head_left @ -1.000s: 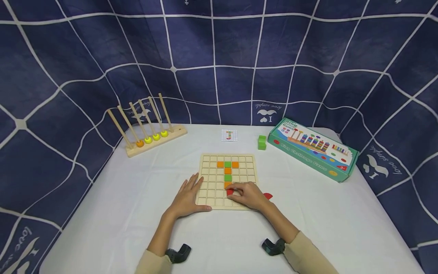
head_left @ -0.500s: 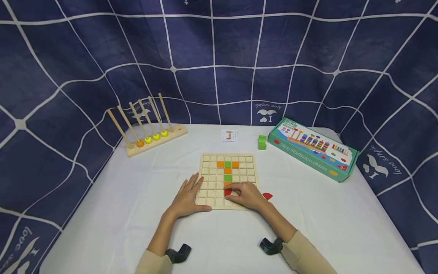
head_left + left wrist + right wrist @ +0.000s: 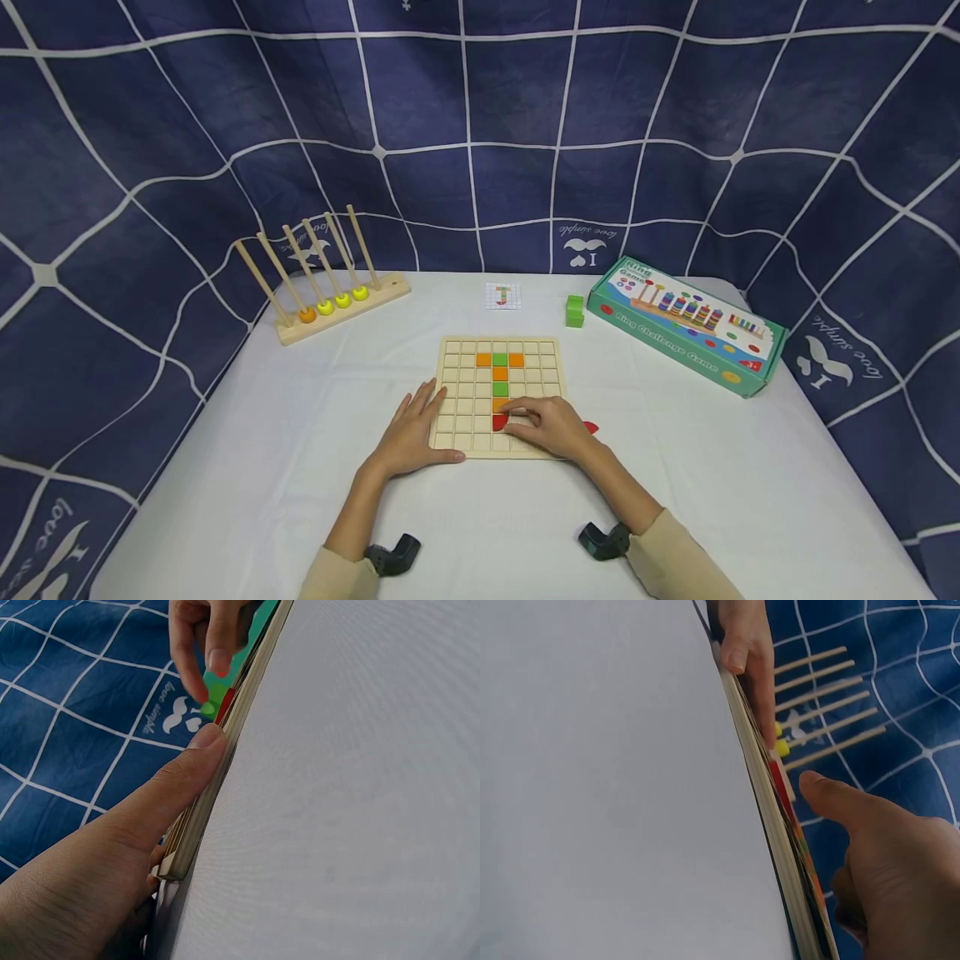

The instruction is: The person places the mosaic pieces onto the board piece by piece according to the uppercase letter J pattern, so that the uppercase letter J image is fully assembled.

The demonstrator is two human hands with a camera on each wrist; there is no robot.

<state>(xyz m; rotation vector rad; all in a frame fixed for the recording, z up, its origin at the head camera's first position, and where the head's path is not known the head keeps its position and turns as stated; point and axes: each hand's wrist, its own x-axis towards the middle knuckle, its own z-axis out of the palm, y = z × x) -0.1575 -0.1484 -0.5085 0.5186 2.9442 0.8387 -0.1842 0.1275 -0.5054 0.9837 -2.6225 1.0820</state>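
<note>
A wooden grid board (image 3: 459, 421) lies on the white table, bearing orange and green square tiles in a T-like pattern with a longer stem. At the stem's lower end a red tile (image 3: 499, 423) with a rounded side lies in a cell. My right hand (image 3: 553, 427) hovers just right of this red tile, thumb and forefinger spread apart, holding nothing; the right wrist view shows the thumb (image 3: 832, 796) off the board. Along the board's left edge my left hand (image 3: 408, 433) rests with straight fingers, its thumb at the near-left corner.
Partly hidden behind my right wrist lies another red piece (image 3: 591, 427). A pattern card (image 3: 502, 297) and green blocks (image 3: 574, 312) are beyond the board. A pegged rack (image 3: 345, 310) with beads stands back left, a game box (image 3: 686, 325) back right.
The red tile has slid slightly left and settled into the cell below the lowest orange tile. My right fingers have let go of it and drawn back right. The left hand stays put.
</note>
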